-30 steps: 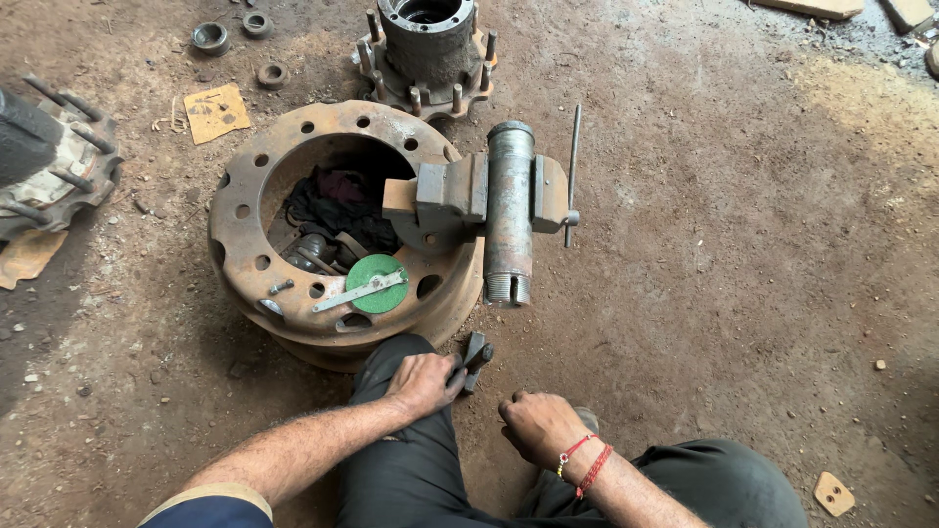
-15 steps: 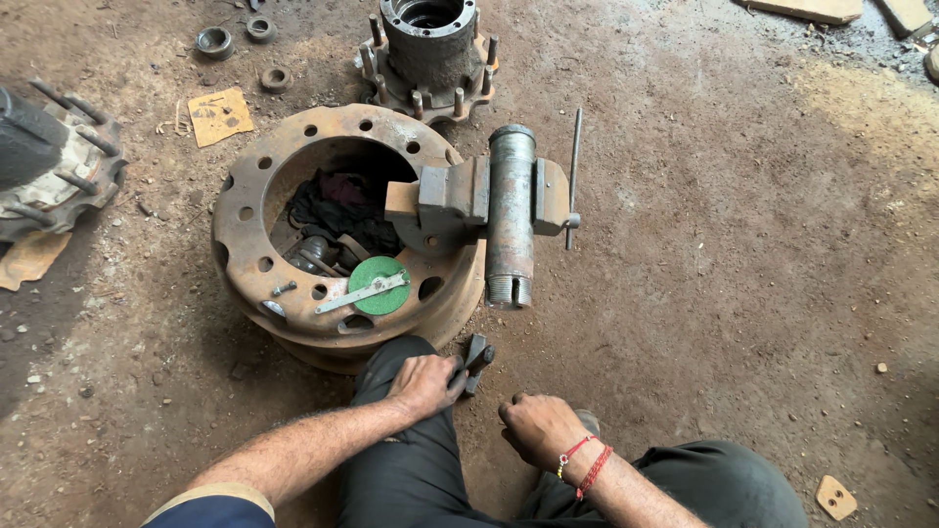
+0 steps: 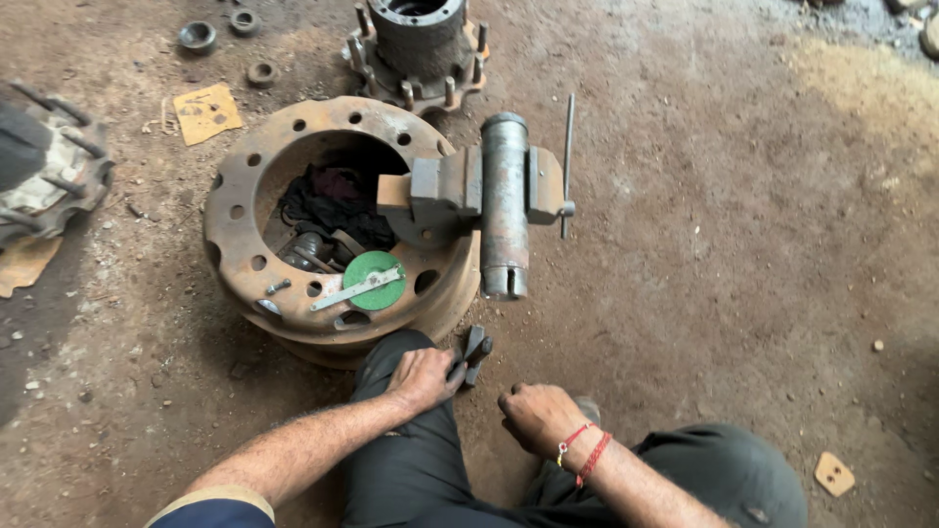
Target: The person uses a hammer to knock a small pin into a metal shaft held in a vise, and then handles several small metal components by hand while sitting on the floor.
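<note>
My left hand (image 3: 423, 377) rests on my dark-trousered knee and grips a small dark metal part (image 3: 472, 351) that sticks out past my fingers. My right hand (image 3: 539, 416), with red thread bands at the wrist, is curled into a loose fist just above the dirt floor, and I cannot see anything in it. Just ahead of my knee stands a rusty wheel drum (image 3: 245, 220). A grey bench vise (image 3: 489, 196) with a long handle is fixed on its right rim. A green disc (image 3: 372, 279) with a flat metal strip across it lies on the near rim.
A hub with studs (image 3: 416, 49) stands at the far middle. Another hub assembly (image 3: 44, 171) lies at the left edge. Small rings (image 3: 198, 37) and a yellow card scrap (image 3: 206, 111) lie on the dirt floor. Dark rags and small parts fill the drum.
None of the objects has moved and both hands hold the same pose; only my head camera has shifted slightly.
</note>
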